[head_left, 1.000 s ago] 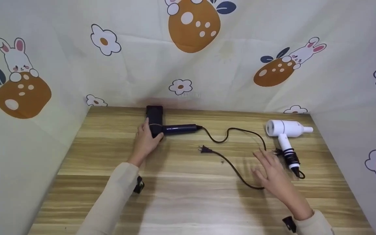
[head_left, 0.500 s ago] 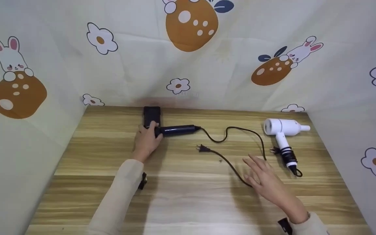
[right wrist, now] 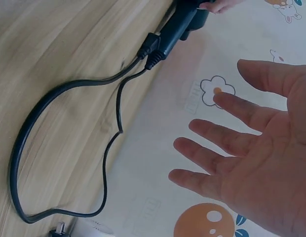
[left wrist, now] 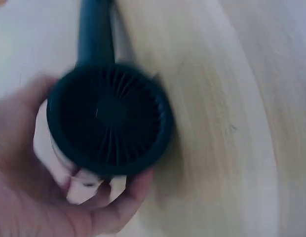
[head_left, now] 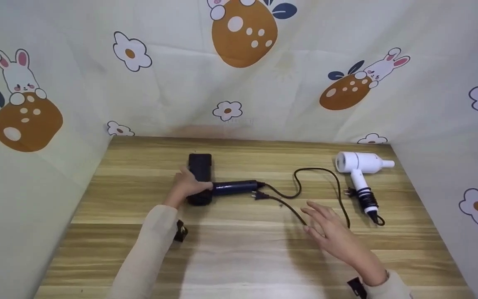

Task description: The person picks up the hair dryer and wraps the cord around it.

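My left hand (head_left: 186, 184) grips the barrel of a dark hair dryer (head_left: 200, 164), thumb on the near side by the handle. In the left wrist view its round ribbed vent (left wrist: 111, 118) faces the camera, with thumb and fingers curled around the barrel. The dark blue handle (head_left: 235, 187) points right, and a black cord (head_left: 316, 168) runs from its end. The cord's two-pin plug (head_left: 259, 195) lies just below the handle. My right hand (head_left: 332, 236) hovers over the cord, fingers spread and holding nothing; the right wrist view shows its bare palm (right wrist: 271, 158).
A white hair dryer (head_left: 359, 162) lies at the back right of the wooden table (head_left: 239, 257), its black cord (head_left: 367, 198) wound around the handle. A patterned cloth (head_left: 172, 95) stands behind and at both sides.
The left hand has shifted its grip on the dark hair dryer and drawn it nearer and slightly right; its cord moved along. My right hand has drifted left, still spread.
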### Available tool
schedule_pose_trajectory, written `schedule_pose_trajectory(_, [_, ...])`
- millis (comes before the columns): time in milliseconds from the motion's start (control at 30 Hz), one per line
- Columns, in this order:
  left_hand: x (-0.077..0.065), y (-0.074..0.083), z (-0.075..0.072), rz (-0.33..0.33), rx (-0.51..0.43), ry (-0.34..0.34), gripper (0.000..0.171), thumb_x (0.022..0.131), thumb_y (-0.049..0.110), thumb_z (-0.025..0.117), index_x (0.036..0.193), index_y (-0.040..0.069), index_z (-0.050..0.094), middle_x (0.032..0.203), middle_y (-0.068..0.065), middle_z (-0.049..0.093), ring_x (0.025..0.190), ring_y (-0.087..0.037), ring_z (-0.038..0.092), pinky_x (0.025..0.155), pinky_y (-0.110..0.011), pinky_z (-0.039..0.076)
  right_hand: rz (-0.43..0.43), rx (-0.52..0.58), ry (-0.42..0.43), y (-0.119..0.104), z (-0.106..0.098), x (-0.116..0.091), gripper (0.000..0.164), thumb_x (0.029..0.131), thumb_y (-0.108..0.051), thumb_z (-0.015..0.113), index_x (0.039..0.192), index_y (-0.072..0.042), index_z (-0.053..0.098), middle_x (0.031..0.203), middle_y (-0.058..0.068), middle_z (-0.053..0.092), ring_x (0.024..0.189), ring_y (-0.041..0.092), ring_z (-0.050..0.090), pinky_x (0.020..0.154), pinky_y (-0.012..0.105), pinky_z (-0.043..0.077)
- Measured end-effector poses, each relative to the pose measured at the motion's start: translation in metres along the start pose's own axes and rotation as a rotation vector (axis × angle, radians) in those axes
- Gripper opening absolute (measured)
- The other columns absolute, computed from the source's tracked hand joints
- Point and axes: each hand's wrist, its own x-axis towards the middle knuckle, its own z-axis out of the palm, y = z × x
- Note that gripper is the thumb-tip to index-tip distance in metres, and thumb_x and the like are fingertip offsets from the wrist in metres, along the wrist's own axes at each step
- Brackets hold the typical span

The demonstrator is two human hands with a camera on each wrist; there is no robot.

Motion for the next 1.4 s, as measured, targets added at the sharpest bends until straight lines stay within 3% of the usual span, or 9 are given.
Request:
schedule_pose_trajectory(133, [-0.001, -0.012, 0.001, -0.084, -0.236, -0.148, 0.08, 0.071, 0.034, 0.071, 0.128, -0.007, 0.032, 0.111, -0.021, 0.053, 0.095, -0.025, 0.055, 0.083, -0.037, 0.05, -0.01, -0.012, -0.001, -0.004, -0.002, -0.005, 0.044, 0.088, -0.023, 0.063, 0.128, -0.01, 0.053, 0.136, 0.017, 0.047, 0.123, 0.037, 0.045, 0.098, 0.061, 0.036])
schedule_pose_trajectory(267, [-0.005, -0.018, 0.004, -0.083, -0.421, -0.181, 0.058, 0.071, 0.037, 0.071, 0.107, -0.004, 0.052, 0.087, -0.008, 0.062, 0.075, -0.015, 0.06, 0.068, -0.028, 0.051, -0.027, -0.002, 0.012, -0.007, -0.004, -0.007, 0.041, 0.088, -0.021, 0.063, 0.127, -0.009, 0.055, 0.134, 0.017, 0.05, 0.121, 0.037, 0.047, 0.096, 0.06, 0.038])
schedule_pose_trajectory(500, [-0.027, 0.0, 0.009, 0.045, -0.962, -0.217, 0.068, 0.075, 0.026, 0.071, 0.126, 0.002, 0.035, 0.101, -0.007, 0.062, 0.087, -0.014, 0.062, 0.083, -0.027, 0.049, -0.038, 0.112, 0.175, -0.012, -0.012, 0.001, 0.044, 0.085, -0.01, 0.064, 0.128, -0.009, 0.053, 0.138, 0.014, 0.046, 0.125, 0.036, 0.044, 0.099, 0.056, 0.038])
schedule_pose_trajectory(667, [-0.054, 0.03, 0.01, 0.128, -1.225, -0.133, 0.071, 0.073, 0.003, 0.067, 0.129, 0.006, 0.022, 0.108, -0.014, 0.053, 0.088, -0.021, 0.062, 0.079, -0.034, 0.053, -0.06, 0.203, 0.394, -0.017, -0.02, 0.012, 0.051, 0.084, -0.002, 0.062, 0.133, -0.004, 0.047, 0.143, 0.014, 0.04, 0.13, 0.032, 0.037, 0.111, 0.028, 0.027])
schedule_pose_trajectory(767, [-0.069, 0.04, 0.012, 0.164, -1.248, -0.136, 0.069, 0.075, -0.001, 0.063, 0.131, 0.007, 0.025, 0.109, -0.013, 0.053, 0.089, -0.02, 0.062, 0.08, -0.033, 0.053, -0.031, 0.243, 0.464, -0.016, -0.02, 0.021, 0.048, 0.088, -0.004, 0.058, 0.134, -0.001, 0.043, 0.143, 0.014, 0.04, 0.13, 0.031, 0.037, 0.111, 0.021, 0.023])
schedule_pose_trajectory(1000, [-0.101, 0.051, 0.014, 0.181, -1.273, -0.224, 0.061, 0.084, 0.019, 0.057, 0.137, 0.009, 0.029, 0.104, -0.008, 0.056, 0.088, -0.017, 0.061, 0.077, -0.03, 0.051, -0.013, 0.227, 0.619, -0.007, -0.003, 0.022, 0.026, 0.09, 0.003, 0.051, 0.116, 0.005, 0.057, 0.107, 0.02, 0.064, 0.11, 0.039, 0.052, 0.114, 0.054, 0.013])
schedule_pose_trajectory(1100, [-0.11, 0.056, 0.015, 0.163, -1.331, -0.229, 0.06, 0.087, 0.025, 0.054, 0.139, 0.013, 0.027, 0.103, -0.007, 0.057, 0.088, -0.018, 0.061, 0.075, -0.031, 0.051, -0.028, 0.159, 0.663, -0.007, 0.005, 0.022, 0.025, 0.09, 0.004, 0.051, 0.113, 0.004, 0.059, 0.085, 0.017, 0.066, 0.087, 0.036, 0.06, 0.105, 0.053, 0.032])
schedule_pose_trajectory(1200, [-0.117, 0.061, 0.015, 0.168, -1.352, -0.194, 0.059, 0.087, 0.022, 0.053, 0.139, 0.017, 0.025, 0.106, -0.008, 0.055, 0.09, -0.019, 0.061, 0.077, -0.034, 0.052, -0.002, 0.057, 0.616, -0.013, 0.014, 0.025, 0.026, 0.091, 0.001, 0.051, 0.116, 0.005, 0.056, 0.074, 0.019, 0.064, 0.074, 0.037, 0.063, 0.077, 0.049, 0.051])
schedule_pose_trajectory(1400, [-0.128, 0.071, 0.02, 0.208, -1.224, -0.081, 0.054, 0.081, 0.017, 0.061, 0.128, 0.004, 0.037, 0.103, -0.008, 0.056, 0.088, -0.019, 0.06, 0.08, -0.033, 0.05, 0.034, -0.169, 0.377, -0.033, 0.026, 0.031, 0.017, 0.091, -0.008, 0.055, 0.094, 0.008, 0.05, 0.052, 0.012, 0.049, 0.047, 0.033, 0.056, 0.04, 0.041, 0.045])
